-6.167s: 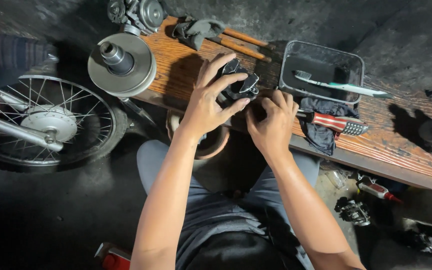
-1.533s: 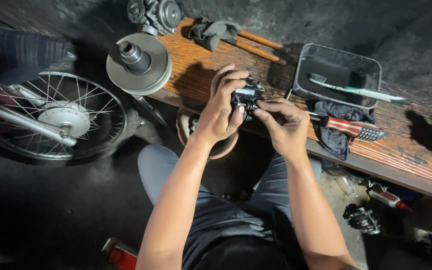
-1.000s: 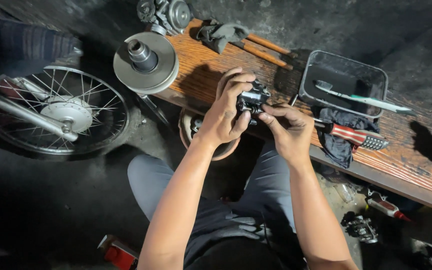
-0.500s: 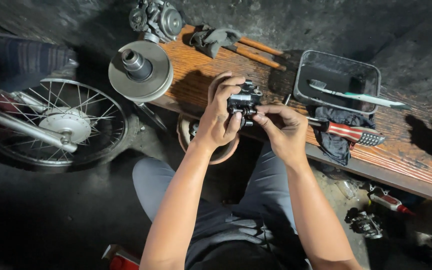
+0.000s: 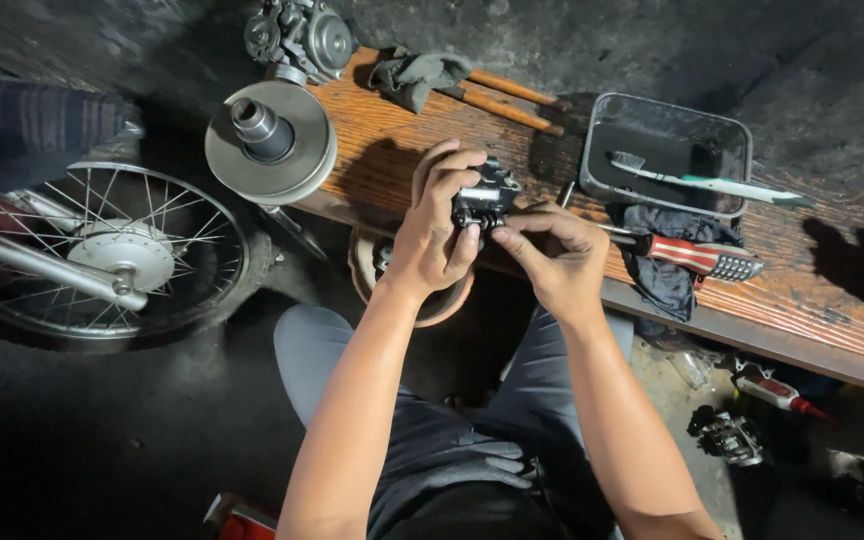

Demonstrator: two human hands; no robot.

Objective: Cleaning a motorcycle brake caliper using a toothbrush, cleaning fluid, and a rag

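Head view: both hands hold a small black metal engine part [image 5: 485,198] lifted just above the near edge of the wooden counter [image 5: 392,130]. The left hand [image 5: 432,235] wraps it in a firm grip to steady it, while the right hand [image 5: 550,255] pinches its near side with fingertips. Beyond it sits a black tray [image 5: 652,130] with a brush [image 5: 712,183].

arms bare, no sleeves | grey trousers | dk grey shirt

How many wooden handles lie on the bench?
2: both wooden handles lie side by side at the bench's far edge, their heads under a grey rag. Others may be hidden.
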